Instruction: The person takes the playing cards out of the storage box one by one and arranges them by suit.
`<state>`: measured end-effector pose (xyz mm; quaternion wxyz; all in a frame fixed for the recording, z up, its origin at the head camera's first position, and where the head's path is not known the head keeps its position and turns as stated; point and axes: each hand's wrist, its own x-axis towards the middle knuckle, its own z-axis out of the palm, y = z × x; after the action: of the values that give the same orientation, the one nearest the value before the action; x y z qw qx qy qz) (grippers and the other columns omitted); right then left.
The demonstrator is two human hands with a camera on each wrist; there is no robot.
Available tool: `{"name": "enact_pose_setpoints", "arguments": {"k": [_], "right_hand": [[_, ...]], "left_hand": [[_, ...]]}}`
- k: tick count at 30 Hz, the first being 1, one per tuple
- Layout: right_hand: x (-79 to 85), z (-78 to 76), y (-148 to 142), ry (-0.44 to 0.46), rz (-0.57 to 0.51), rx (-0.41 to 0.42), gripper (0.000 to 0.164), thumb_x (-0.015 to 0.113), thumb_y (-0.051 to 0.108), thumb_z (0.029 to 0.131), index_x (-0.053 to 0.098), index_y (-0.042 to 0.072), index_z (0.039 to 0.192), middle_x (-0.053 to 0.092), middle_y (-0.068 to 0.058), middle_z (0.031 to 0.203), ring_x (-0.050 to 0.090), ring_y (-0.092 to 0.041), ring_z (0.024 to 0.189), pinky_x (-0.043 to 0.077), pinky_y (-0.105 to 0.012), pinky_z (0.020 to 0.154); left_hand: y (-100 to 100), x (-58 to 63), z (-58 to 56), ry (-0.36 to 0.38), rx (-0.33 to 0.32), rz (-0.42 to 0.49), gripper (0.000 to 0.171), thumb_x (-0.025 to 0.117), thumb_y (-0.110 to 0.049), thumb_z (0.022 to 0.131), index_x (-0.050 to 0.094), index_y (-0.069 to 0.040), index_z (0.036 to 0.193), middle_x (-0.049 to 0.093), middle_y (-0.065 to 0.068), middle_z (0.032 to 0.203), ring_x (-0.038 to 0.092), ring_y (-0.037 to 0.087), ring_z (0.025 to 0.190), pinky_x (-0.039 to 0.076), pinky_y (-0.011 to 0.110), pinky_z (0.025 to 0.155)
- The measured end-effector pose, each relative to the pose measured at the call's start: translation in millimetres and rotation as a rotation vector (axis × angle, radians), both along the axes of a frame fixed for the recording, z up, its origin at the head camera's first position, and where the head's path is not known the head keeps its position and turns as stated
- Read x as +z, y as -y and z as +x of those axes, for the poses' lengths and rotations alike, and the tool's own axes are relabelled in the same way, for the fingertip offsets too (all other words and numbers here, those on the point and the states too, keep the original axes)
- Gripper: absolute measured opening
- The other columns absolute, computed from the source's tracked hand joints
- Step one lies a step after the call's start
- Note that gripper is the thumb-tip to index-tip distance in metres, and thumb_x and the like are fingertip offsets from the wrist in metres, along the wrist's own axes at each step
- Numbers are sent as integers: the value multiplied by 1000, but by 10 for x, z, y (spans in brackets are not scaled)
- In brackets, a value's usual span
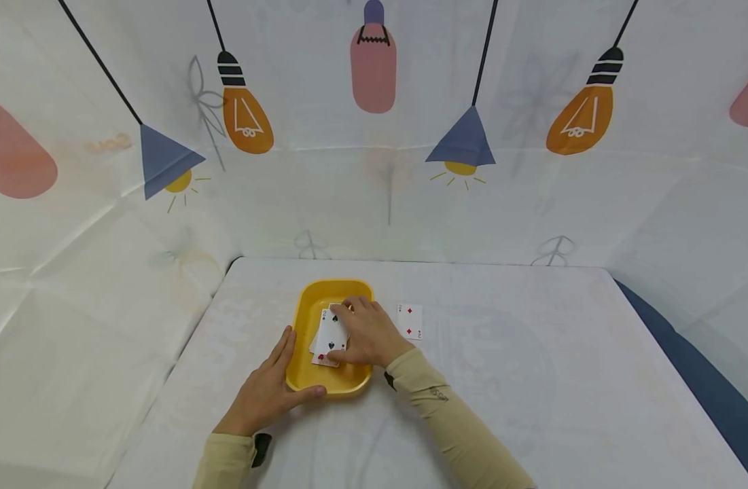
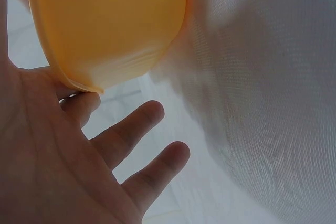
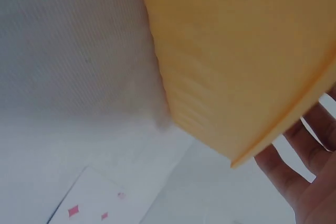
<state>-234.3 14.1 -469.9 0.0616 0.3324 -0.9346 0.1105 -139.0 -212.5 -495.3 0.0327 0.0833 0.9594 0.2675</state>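
two hands at one yellow tray point(image 1: 357, 375), which stands on the white counter point(image 1: 502, 407). my left hand point(image 1: 266, 397) lies along the tray's left side, fingers fairly straight, thumb by its near-left corner; i judge this keeps the tray from sliding. my right hand point(image 1: 370, 333) reaches over the tray's right rim, thumb and fingers narrowed on the near and far ends of a spade card point(image 1: 331, 333) inside; an end-to-end hold probably keeps it flat. cannot tell if it is lifted. second card point(image 1: 326, 362), with a red pip, lies partly under it. diamond card point(image 1: 410, 322): flat on the counter, just right of the tray.

view check: only the head view shows the cards inside; both wrist views meet the tray's outer wall. left wrist view adds two fingers spread clear of that wall.
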Motion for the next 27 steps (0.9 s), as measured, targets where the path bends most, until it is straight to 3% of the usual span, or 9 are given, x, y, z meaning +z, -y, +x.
{"name": "enact_pose_setpoints", "arguments": {"k": [27], "right_hand": [[206,-119,-497,41,-91,-27,83,78,63,77,55,18,143,52,-7,135,49,-24,121,44,-44,106]], "left_hand": [[-26,23,-6,34,20,-22,126,71,-76,76,4,-16,165,5,5,171,33,39,147,36,59,112]]}}
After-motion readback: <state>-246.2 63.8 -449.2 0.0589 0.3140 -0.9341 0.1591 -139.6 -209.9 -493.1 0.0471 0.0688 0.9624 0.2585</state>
